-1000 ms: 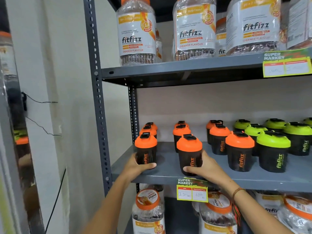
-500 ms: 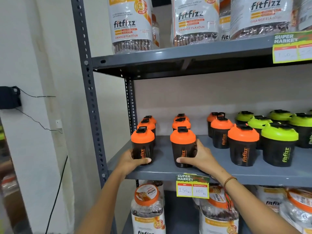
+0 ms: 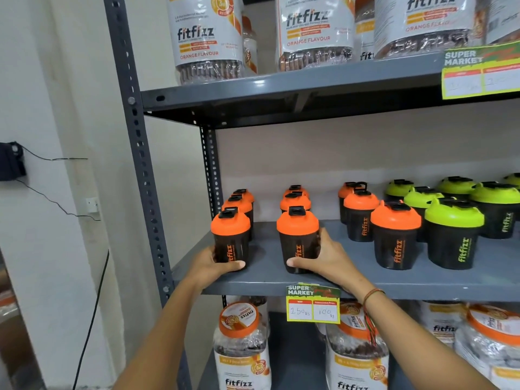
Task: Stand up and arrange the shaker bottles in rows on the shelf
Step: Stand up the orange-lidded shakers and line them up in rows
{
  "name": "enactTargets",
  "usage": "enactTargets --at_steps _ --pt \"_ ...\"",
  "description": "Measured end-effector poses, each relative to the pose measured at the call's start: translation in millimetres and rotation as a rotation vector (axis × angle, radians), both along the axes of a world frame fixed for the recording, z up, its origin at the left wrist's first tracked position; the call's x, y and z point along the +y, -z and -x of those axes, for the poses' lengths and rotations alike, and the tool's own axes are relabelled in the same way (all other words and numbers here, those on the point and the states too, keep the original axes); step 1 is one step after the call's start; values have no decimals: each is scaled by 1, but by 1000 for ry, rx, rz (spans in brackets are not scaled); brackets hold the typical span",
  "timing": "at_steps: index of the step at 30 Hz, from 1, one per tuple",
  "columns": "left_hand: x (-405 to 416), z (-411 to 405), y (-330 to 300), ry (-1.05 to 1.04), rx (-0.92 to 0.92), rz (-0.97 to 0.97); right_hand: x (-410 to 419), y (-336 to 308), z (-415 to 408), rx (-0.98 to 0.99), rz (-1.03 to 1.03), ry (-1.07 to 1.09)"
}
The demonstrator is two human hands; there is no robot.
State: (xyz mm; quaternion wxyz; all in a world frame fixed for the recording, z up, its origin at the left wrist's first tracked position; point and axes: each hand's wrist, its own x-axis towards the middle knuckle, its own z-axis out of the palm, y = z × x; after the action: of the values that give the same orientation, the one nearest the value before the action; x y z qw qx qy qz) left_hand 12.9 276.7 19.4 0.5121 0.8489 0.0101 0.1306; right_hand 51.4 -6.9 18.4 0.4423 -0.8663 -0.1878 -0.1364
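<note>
Looking down from our head, we see our two bare arms reach up to a grey metal shelf (image 3: 394, 280). On our right wrist is a thread band (image 3: 372, 294). Low down, under the shelf, stand big clear fitfizz jars (image 3: 242, 350) with orange lids. A yellow price tag (image 3: 313, 305) hangs on the front edge of the shelf.

Our left hand (image 3: 209, 267) is wrapped around the bottom of the front left shaker bottle (image 3: 231, 239). The thumb lies across the front of it and the other fingers are hidden behind, so the hand is closed on the bottle. Our right hand (image 3: 323, 258) is closed on the front middle shaker bottle (image 3: 298, 240). Its thumb presses the front near the base and its fingers curl round the right side. Both bottles are black with orange lids. Both stand upright near the front edge of the shelf, with a gap between them.

Behind each held bottle, two more orange-lid bottles (image 3: 295, 202) stand in a line going back. To the right is another line of orange-lid shakers (image 3: 395, 235). Next to them, further right, stand the green-lid shakers (image 3: 453, 233), close together.

Above it all is the top shelf (image 3: 281, 91), with more fitfizz orange flavour jars (image 3: 206, 38) and a second price tag (image 3: 481, 70). A white wall (image 3: 56, 108) is on the left.
</note>
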Motion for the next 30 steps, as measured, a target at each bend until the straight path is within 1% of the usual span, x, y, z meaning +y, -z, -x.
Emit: enactTargets --at_steps 2,4,6,7,8,9,11,12,14,17,21,23,27,30 --pt "-4 6 -1 -13 -19 -3 -1 -1 3 1 -7 -12" --pt "-14 16 -1 -148 -102 66 -4 -1 9 -6 -93 -30" --pt "-31 32 4 -360 -270 75 -9 1 18 -60 -223 17" --pt "-44 41 8 -435 -364 43 -13 4 24 -124 -298 65" --pt "-58 50 13 -463 -451 4 -18 7 32 -220 -367 120" --pt "-74 59 17 -438 -525 -32 -24 11 40 -334 -425 185" --pt "-108 71 25 -280 -619 -99 -41 17 54 -540 -507 335" --pt "-124 72 29 -195 -647 -144 -50 19 59 -608 -531 404" --pt "-149 69 33 -96 -645 -233 -72 21 63 -657 -536 518" --pt "-170 55 32 -84 -536 -218 -102 19 58 -579 -453 614" --pt "-172 31 22 -174 -279 -160 -130 21 39 -271 -307 560" --pt "-167 21 16 -165 -195 -166 -138 22 29 -158 -213 543" --pt "-159 5 2 -124 -105 -118 -145 10 15 -21 -117 470" --pt "-155 -2 -3 -128 -84 -89 -148 4 8 33 -58 454"
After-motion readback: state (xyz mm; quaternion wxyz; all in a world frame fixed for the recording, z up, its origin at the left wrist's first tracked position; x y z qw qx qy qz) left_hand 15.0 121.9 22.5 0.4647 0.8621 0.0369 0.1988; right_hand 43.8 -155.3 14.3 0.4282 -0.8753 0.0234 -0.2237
